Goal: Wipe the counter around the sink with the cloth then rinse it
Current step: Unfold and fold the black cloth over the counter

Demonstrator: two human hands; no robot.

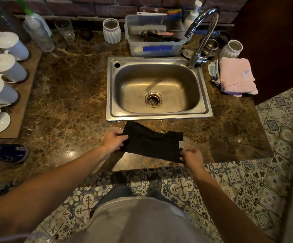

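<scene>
A black cloth (152, 142) with a small white label is stretched over the front strip of the brown marble counter (68, 95), just below the steel sink (159, 113). My left hand (115, 141) pinches the cloth's left edge. My right hand (192, 157) grips its lower right corner near the counter's front edge. The sink basin is dry and bare around the drain. The chrome tap (201, 37) stands at the sink's back right, with no water running.
White lidded mugs (7, 65) and plates line the left side. A clear plastic tub (155, 37) with brushes, two white ribbed vases and glasses stand behind the sink. A folded pink towel (237, 77) lies at the right. Water drops sit below the sink rim.
</scene>
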